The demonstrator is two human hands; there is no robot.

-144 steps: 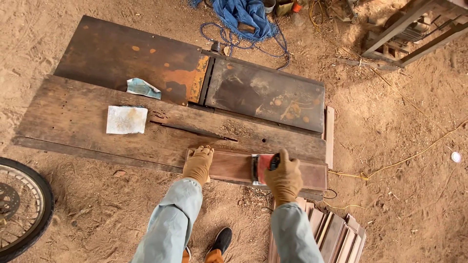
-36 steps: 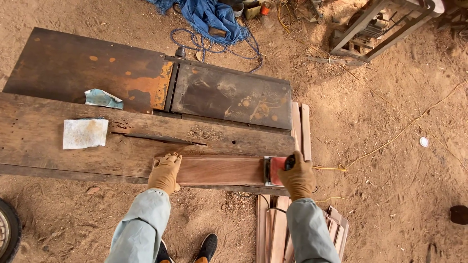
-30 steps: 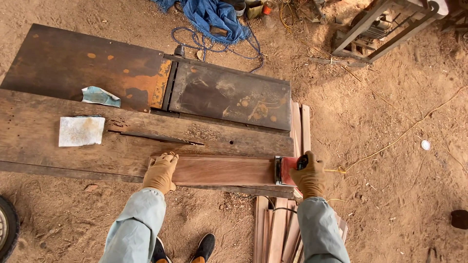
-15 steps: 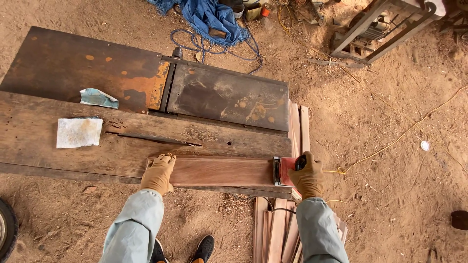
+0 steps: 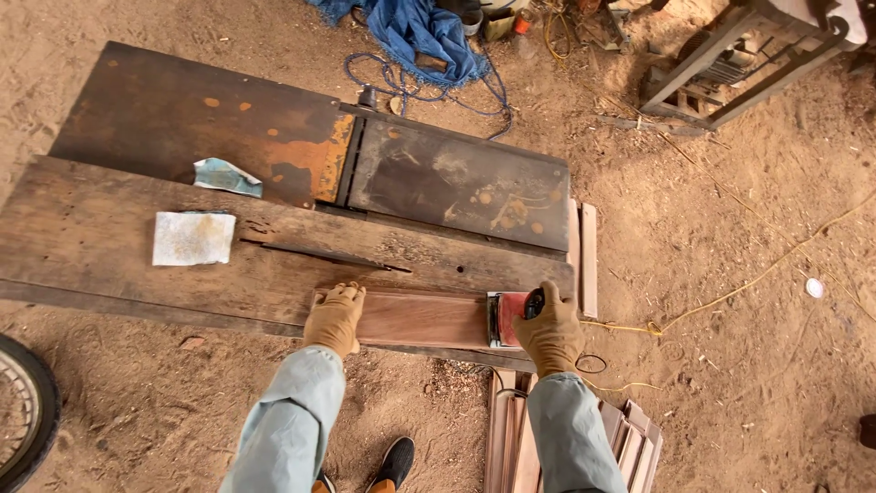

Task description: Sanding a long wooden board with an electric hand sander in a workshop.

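head view, looking down. wheel (image 5: 23,411) cut off at the left edge, frame (image 5: 748,55) at far right cropped by the top corner, shoe (image 5: 394,461) half hidden under the sleeves. red sander (image 5: 507,319) mostly covered by the right hand (image 5: 550,329), base hard to make out. reddish board (image 5: 420,318) lying flat along the near edge of the weathered plank (image 5: 109,265), stretched between both gloved hands. left hand (image 5: 335,317) spread flat, pressing down on the board's left end. right hand wrapped tight around the sander on the board's right end. compared with half a second ago: sander drawn a little leftward along the board, away from its right end. left hand unmoved on the board. pale sandpaper sheet (image 5: 192,238) far left on the plank, well apart from both hands. stack of slats (image 5: 630,438) on the dirt just near the right sleeve.
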